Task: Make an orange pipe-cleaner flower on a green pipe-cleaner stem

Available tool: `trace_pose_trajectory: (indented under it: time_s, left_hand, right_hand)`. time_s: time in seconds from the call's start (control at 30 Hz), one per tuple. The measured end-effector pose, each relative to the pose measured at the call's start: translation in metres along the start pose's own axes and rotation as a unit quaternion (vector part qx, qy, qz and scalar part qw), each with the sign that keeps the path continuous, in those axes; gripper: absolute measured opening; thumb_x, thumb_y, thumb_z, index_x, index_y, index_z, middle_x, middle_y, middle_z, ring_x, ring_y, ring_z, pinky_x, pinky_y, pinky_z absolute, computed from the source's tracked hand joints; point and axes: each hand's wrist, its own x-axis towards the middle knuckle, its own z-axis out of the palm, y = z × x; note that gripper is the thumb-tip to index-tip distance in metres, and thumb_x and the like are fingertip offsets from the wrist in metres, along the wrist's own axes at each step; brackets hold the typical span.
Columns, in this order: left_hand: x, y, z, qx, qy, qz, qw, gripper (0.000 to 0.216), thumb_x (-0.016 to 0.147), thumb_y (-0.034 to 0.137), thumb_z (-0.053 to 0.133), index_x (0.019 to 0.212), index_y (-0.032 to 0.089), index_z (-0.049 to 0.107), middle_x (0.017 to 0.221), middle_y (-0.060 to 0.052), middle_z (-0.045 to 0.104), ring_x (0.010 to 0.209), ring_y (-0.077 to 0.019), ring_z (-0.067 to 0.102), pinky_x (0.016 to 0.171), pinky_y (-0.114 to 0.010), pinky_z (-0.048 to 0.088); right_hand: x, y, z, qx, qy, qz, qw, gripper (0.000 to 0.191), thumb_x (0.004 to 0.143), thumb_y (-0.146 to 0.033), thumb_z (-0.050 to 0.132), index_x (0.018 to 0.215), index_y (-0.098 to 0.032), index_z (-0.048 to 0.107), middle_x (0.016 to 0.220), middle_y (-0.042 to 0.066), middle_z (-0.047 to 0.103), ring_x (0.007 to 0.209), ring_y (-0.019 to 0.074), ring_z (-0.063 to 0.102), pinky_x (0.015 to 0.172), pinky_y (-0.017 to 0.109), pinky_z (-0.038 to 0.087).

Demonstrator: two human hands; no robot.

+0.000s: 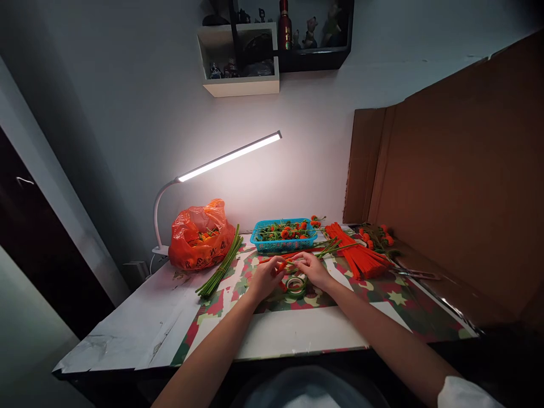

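Left hand (pixel 267 277): just below the centre of the frame, curling inward, pinching a thin green stem (pixel 289 262) between thumb and fingertips.
Right hand (pixel 314 270): meeting it from the right, with fingers bent close together, pinching the same stem; exact grip too small to tell.
Thin green stem: right there between both sets of fingertips, slim, bridging the short gap.
Tape roll (pixel 296 288): round, green, smooth-rimmed, just below the fingers.
Basket (pixel 284 246): turquoise plastic lattice, behind the hands, heaped with green stems and fuzzy orange flower heads (pixel 285 233).
Chenille stems (pixel 357 252): red-orange, fuzzy, fanned in a thick sheaf right of centre.
Stem bundle (pixel 221 272): straight, green, slanting left of the hands, beside a crinkled, glossy orange plastic bag (pixel 199 241).
Table (pixel 123 323): pale, creased covering at lower left, wide open room there; another pale strip between tape roll and front edge.
Cardboard wall (pixel 459 170): brown, tall, bounding the right side, limiting reach that way.
Lamp (pixel 229 156): slim lit bar, angled above the basket, well over the hands.
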Motion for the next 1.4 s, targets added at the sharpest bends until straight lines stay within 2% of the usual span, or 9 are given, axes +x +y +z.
trace_pose_trajectory:
  time_s: [0.07, 0.2, 0.33, 0.43, 0.53, 0.67, 0.87, 1.1, 1.4]
  left_hand:
    - [0.0002, -0.0003, -0.0004, 0.011, -0.003, 0.007, 1.000, 0.019, 0.078, 0.016, 0.055, 0.095, 0.021, 0.059, 0.062, 0.004, 0.059, 0.050, -0.0092, 0.047, 0.050, -0.019, 0.036]
    - [0.0005, 0.0002, -0.0011, 0.014, -0.008, 0.015, 1.000, 0.020, 0.079, 0.018, 0.054, 0.097, 0.020, 0.064, 0.068, 0.002, 0.065, 0.051, -0.0092, 0.049, 0.051, -0.019, 0.039]
    - [0.0007, 0.0033, -0.0025, 0.007, -0.011, 0.036, 0.999, 0.021, 0.081, 0.017, 0.054, 0.097, 0.022, 0.066, 0.079, 0.000, 0.070, 0.055, -0.0097, 0.054, 0.057, -0.020, 0.044]
    - [0.0009, 0.0062, -0.0045, 0.003, -0.021, 0.048, 0.999, 0.024, 0.080, 0.015, 0.054, 0.099, 0.023, 0.067, 0.087, -0.001, 0.071, 0.061, -0.0109, 0.058, 0.062, -0.022, 0.046]
    - [0.0009, 0.0075, -0.0058, 0.006, -0.042, 0.047, 0.998, 0.029, 0.079, 0.011, 0.053, 0.100, 0.024, 0.068, 0.086, 0.000, 0.071, 0.065, -0.0119, 0.059, 0.065, -0.022, 0.047]
    - [0.0009, 0.0050, -0.0041, 0.006, -0.020, 0.042, 0.999, 0.026, 0.079, 0.011, 0.053, 0.097, 0.023, 0.067, 0.088, 0.000, 0.071, 0.071, -0.0130, 0.061, 0.069, -0.024, 0.048]
    - [0.0012, 0.0021, -0.0018, 0.010, 0.023, 0.025, 0.999, 0.020, 0.079, 0.015, 0.056, 0.093, 0.023, 0.067, 0.083, 0.001, 0.071, 0.065, -0.0115, 0.060, 0.063, -0.021, 0.046]
    - [0.0011, 0.0043, -0.0024, 0.008, 0.027, 0.017, 0.999, 0.018, 0.079, 0.016, 0.056, 0.092, 0.022, 0.067, 0.080, 0.001, 0.070, 0.061, -0.0114, 0.057, 0.059, -0.021, 0.044]
    - [0.0002, 0.0007, -0.0016, -0.014, -0.003, 0.031, 0.999, 0.024, 0.077, 0.011, 0.056, 0.094, 0.023, 0.068, 0.082, 0.001, 0.070, 0.064, -0.0111, 0.058, 0.061, -0.020, 0.046]
  right_hand:
    - [-0.0020, -0.0028, -0.0002, -0.011, -0.007, 0.002, 1.000, 0.024, 0.077, -0.040, 0.055, 0.088, -0.020, 0.053, 0.070, 0.001, 0.063, 0.062, 0.0169, 0.062, 0.055, 0.028, 0.048]
    - [-0.0026, -0.0037, -0.0020, -0.100, 0.019, -0.011, 0.995, 0.021, 0.081, -0.040, 0.050, 0.085, -0.020, 0.054, 0.054, -0.004, 0.053, 0.047, 0.0132, 0.050, 0.045, 0.024, 0.037]
    - [-0.0011, -0.0017, -0.0037, -0.178, 0.072, -0.041, 0.981, 0.023, 0.084, -0.037, 0.043, 0.076, -0.019, 0.054, 0.059, -0.002, 0.050, 0.055, 0.0136, 0.048, 0.051, 0.024, 0.035]
    - [-0.0024, -0.0024, -0.0031, -0.223, 0.049, -0.050, 0.972, 0.017, 0.083, -0.030, 0.042, 0.078, -0.019, 0.054, 0.068, -0.001, 0.054, 0.063, 0.0147, 0.050, 0.056, 0.024, 0.036]
    - [-0.0051, -0.0042, -0.0018, -0.257, 0.016, -0.064, 0.964, 0.013, 0.081, -0.025, 0.044, 0.077, -0.019, 0.054, 0.069, -0.001, 0.056, 0.065, 0.0150, 0.051, 0.061, 0.025, 0.036]
    - [-0.0063, -0.0064, -0.0017, -0.252, 0.010, -0.082, 0.964, 0.012, 0.081, -0.024, 0.046, 0.075, -0.018, 0.056, 0.070, -0.001, 0.058, 0.065, 0.0146, 0.051, 0.061, 0.025, 0.036]
    - [-0.0057, -0.0106, -0.0019, -0.241, 0.034, -0.078, 0.967, 0.012, 0.078, -0.026, 0.048, 0.075, -0.018, 0.057, 0.064, -0.002, 0.055, 0.061, 0.0140, 0.049, 0.059, 0.024, 0.036]
    - [-0.0038, -0.0078, -0.0023, -0.236, 0.064, -0.055, 0.968, 0.012, 0.076, -0.026, 0.047, 0.073, -0.019, 0.056, 0.064, -0.002, 0.055, 0.062, 0.0150, 0.050, 0.059, 0.025, 0.036]
    - [-0.0062, -0.0071, -0.0017, -0.262, 0.030, -0.087, 0.961, 0.011, 0.077, -0.022, 0.047, 0.072, -0.018, 0.056, 0.064, -0.002, 0.054, 0.060, 0.0133, 0.047, 0.057, 0.023, 0.034]
